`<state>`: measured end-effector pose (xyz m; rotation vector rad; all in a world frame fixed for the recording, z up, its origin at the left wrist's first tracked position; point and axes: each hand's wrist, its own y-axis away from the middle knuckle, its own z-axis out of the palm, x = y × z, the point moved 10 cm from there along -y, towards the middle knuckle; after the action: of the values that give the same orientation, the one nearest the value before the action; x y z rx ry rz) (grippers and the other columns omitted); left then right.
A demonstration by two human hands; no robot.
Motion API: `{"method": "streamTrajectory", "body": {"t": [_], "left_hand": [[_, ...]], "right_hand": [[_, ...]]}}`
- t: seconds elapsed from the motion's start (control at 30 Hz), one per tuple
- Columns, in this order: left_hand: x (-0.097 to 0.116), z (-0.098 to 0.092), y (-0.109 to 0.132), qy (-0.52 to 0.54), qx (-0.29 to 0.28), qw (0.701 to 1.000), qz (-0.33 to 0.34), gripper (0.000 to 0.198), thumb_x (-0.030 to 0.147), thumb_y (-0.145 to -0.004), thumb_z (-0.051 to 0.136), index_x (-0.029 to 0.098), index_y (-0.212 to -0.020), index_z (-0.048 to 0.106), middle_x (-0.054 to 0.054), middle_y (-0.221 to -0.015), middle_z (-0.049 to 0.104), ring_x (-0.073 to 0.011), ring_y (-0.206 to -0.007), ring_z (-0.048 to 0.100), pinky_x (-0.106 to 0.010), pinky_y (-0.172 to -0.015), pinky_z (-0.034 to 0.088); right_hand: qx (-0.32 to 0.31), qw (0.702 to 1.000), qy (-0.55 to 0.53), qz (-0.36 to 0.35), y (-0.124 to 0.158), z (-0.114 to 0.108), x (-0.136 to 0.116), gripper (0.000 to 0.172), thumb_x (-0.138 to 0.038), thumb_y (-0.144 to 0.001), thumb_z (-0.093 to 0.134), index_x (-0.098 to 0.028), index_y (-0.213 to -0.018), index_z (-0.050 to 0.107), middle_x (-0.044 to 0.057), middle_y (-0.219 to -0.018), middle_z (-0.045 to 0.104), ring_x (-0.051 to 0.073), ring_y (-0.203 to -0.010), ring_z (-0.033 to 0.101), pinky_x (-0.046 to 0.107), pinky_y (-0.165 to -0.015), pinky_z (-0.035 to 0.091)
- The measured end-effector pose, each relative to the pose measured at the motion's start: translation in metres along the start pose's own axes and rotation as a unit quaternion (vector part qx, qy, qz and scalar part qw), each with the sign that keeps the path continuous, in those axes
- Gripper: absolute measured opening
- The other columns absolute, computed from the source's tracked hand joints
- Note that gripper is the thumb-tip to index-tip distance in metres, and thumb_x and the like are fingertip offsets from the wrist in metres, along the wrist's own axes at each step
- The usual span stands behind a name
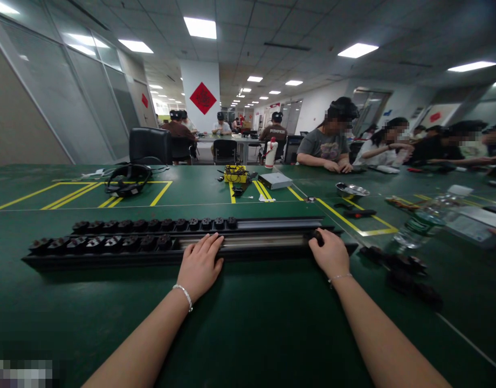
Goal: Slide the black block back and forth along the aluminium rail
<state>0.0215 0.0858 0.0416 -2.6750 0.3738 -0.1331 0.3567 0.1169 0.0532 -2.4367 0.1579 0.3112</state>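
Note:
Two long black power tracks (248, 249) lie side by side across the green table, with silvery strips inside their channels. Several black socket modules (112, 243) sit in a row along the left half of the near track, and more modules (139, 225) line the far track. My left hand (200, 264) rests on the near track, fingers outstretched, just right of its row. At the right end of that track, my right hand (331, 252) is closed around a black socket module (315, 237), partly hidden by the fingers. More loose black modules (405, 272) lie right of my right hand.
A water bottle (428, 221) and a metal bowl (352, 189) stand to the right. Farther back are a black headset (127, 180), a yellow box with cables (235, 173) and a grey box (275, 180). Co-workers (329, 143) sit across the table.

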Motion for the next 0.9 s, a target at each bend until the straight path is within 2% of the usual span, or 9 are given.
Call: {"method": "streamTrajectory", "body": {"t": [0.27,0.57,0.73,0.9], "left_hand": [[0.001,-0.0009,-0.0001,-0.004,0.003,1.0,0.004,0.047,0.032,-0.081,0.04,0.026,-0.127,0.039,0.0,-0.135,0.042,-0.0201,-0.124,0.034,-0.039,-0.095,0.029],[0.0019,-0.0017,-0.0007,-0.005,0.004,1.0,0.003,0.047,0.03,-0.08,0.04,0.027,-0.127,0.04,-0.001,-0.135,0.042,-0.0198,-0.124,0.034,-0.038,-0.093,0.03],[0.0017,-0.0029,-0.0002,-0.007,0.007,1.0,0.003,0.047,0.031,-0.08,0.041,0.026,-0.127,0.04,0.0,-0.135,0.042,-0.02,-0.124,0.034,-0.038,-0.094,0.03],[0.0024,-0.0035,0.0,-0.009,0.005,1.0,0.004,0.046,0.031,-0.081,0.04,0.026,-0.127,0.04,-0.001,-0.135,0.042,-0.0199,-0.124,0.034,-0.038,-0.094,0.03]], "right_hand": [[-0.009,1.0,-0.005,-0.005,-0.0006,0.004,0.0021,0.041,-0.03,-0.074,0.042,-0.009,-0.104,0.06,0.014,-0.104,0.062,0.024,-0.1,0.053,0.037,-0.092,0.039],[0.008,1.0,0.01,-0.003,-0.0009,0.0037,0.0069,0.043,-0.03,-0.073,0.044,-0.009,-0.107,0.059,0.015,-0.106,0.061,0.026,-0.103,0.052,0.04,-0.091,0.038],[0.003,1.0,-0.01,-0.017,-0.0015,0.0022,0.0049,0.045,-0.027,-0.073,0.045,-0.015,-0.115,0.054,0.011,-0.109,0.059,0.024,-0.101,0.053,0.041,-0.09,0.038],[-0.007,1.0,-0.004,-0.004,-0.0024,0.0034,0.0071,0.042,-0.029,-0.073,0.043,-0.014,-0.111,0.056,0.01,-0.107,0.06,0.024,-0.099,0.054,0.04,-0.091,0.037]]}}
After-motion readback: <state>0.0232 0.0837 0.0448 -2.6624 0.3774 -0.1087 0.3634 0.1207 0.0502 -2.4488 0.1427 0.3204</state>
